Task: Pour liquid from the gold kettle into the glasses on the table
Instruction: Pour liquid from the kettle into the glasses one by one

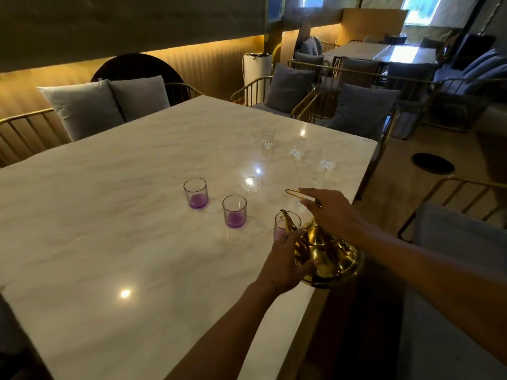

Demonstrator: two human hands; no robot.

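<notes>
- Marble table (pixel 115 215) in a dim lounge, gold-framed chairs with grey cushions (pixel 82 105) around it.
- gold kettle (pixel 327 256) sits at the near right edge of the table, directly under and between both hands; its spout (pixel 286 222) points away-left toward the glasses.
- right hand (pixel 333 212) is over the kettle's top, fingers fairly straight and draped on the thin wire handle (pixel 295 192), which rises past the fingertips; looks like resting, not a full grip, though the underside of the hand is hidden.
- left hand (pixel 288 263) rests against the kettle's left flank, fingers loosely spread on the body, thumb low on the belly; steadying, not clasping.
- nearest glass (pixel 285 226) stands just beyond the left fingertips, touching or nearly touching the spout tip in this view; pinkish liquid at its bottom.
- Two more purple-tinted glasses (pixel 234 211) (pixel 195 193) lie further left of the fingers, in a diagonal line away from the spout, each with purple liquid low down.
- clear glasses (pixel 267 137) stand well beyond the right fingertips, hard to count in the glare.
- Judgement: spout axis already aims at the nearest glass, so the coming move needs a firm handle grip, then a tilt forward-left; the right hand is nearer the handle.
</notes>
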